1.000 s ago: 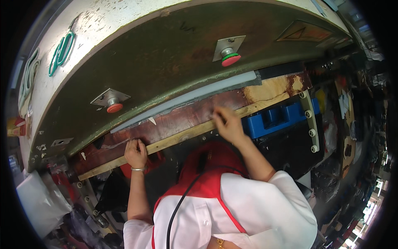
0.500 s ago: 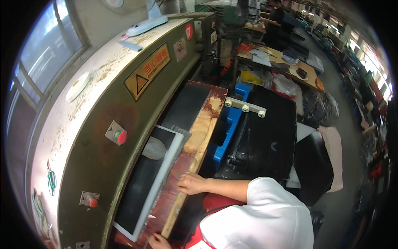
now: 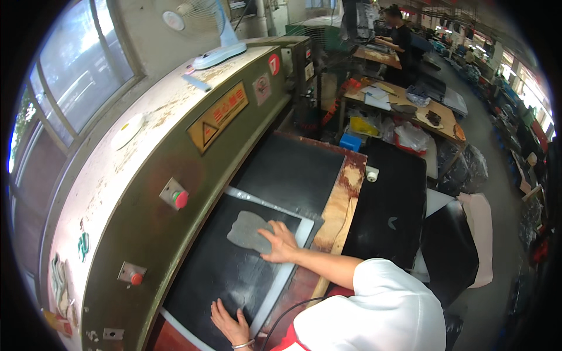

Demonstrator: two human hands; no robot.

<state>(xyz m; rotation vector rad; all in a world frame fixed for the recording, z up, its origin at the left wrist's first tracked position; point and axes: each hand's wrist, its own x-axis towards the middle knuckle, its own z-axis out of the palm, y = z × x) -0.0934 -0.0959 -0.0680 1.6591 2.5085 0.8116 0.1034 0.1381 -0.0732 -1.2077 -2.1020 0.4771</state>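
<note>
My right hand (image 3: 281, 243) touches the right edge of a flat grey cut-shaped piece (image 3: 249, 231), thumb and fingers apart. That piece lies on a black sheet (image 3: 225, 272) bordered by a pale frame (image 3: 301, 234). Nearer to me, my left hand (image 3: 230, 323), with a band at its wrist, rests on the same sheet, its fingers spread and nothing in it. The sheet lies on a worn red board with a wooden edge (image 3: 338, 219), which sticks out from under a green press beam (image 3: 143, 228).
Red buttons (image 3: 181, 199) sit on the beam's front, and a small fan (image 3: 219, 55) stands on its top. To the right lies a large black sheet (image 3: 386, 205). A cluttered worktable (image 3: 404, 105) stands farther back, with a person (image 3: 398, 41) beyond it.
The board with the framed sheet and grey piece has come out rightward from under the beam. Both my hands have left the board's wooden edge and moved onto the sheet and the piece.
</note>
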